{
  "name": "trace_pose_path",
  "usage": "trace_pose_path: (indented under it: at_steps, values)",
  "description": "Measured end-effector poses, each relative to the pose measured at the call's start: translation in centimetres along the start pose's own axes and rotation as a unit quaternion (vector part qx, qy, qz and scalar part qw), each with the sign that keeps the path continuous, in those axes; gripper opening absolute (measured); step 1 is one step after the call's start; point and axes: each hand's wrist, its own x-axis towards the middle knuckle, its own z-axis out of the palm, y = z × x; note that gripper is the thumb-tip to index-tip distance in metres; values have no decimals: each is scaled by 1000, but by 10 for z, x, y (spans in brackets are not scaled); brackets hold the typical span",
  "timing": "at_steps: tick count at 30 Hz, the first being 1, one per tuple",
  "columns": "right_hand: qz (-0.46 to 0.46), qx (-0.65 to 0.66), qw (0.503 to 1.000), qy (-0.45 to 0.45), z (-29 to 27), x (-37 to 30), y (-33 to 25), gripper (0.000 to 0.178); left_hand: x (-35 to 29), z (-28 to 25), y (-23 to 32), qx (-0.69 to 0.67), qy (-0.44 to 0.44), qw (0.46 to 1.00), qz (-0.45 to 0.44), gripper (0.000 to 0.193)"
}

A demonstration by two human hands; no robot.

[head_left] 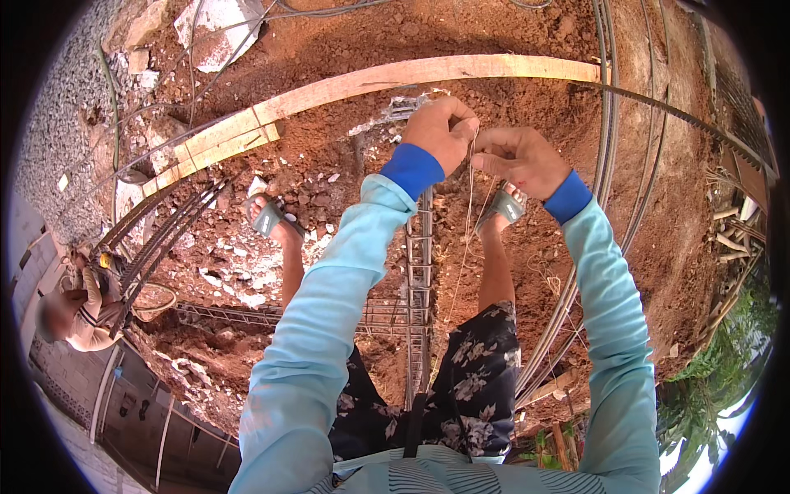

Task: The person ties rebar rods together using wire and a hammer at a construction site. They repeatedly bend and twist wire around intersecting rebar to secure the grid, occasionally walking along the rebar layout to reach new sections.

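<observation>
Both hands are up in front of me, close together, in light blue sleeves with darker blue cuffs. Thumb and fingers of my left hand (440, 136) pinch a thin pale string (470, 206). Just to its right, my right hand (527, 160) pinches the same string, its fingers curled. Loose strands hang from between the hands toward my legs. Below them, a rebar cage (420, 284) runs between my sandalled feet. A long, light wooden board (387, 78) lies beyond my hands, looking curved in this view.
Another rebar cage (239, 314) crosses at the left. Long steel bars (607, 140) run down the right. White rock (218, 33) and gravel (70, 107) lie far left. Another person (86, 305) sits at the left edge near more bars (160, 235).
</observation>
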Motion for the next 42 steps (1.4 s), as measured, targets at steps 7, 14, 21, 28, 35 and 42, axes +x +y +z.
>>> trace_pose_path:
  at_steps: [7, 14, 21, 28, 35, 42]
  values:
    - [-51, 28, 993, 105, 4, -1, 13, 16, -2, -13, 6, 13, -40, 999, 1, 14]
    - [-10, -109, 992, 54, -7, -5, -20, 19, -10, -14, 21, -214, -72, 966, -127, 14]
    - [-61, -86, 987, 118, 0, -4, -3, 20, -56, 7, -6, -150, -158, 971, -95, 11]
    - [-53, 20, 991, 122, 2, -4, 16, 22, -41, -11, 23, -43, -167, 974, -148, 18]
    - [-11, 25, 995, 101, 2, -5, 6, 23, -51, 0, 5, 74, -126, 989, -14, 20]
    - [-30, 115, 988, 101, 3, -2, 19, 22, 2, -40, 63, 189, -162, 968, 22, 24]
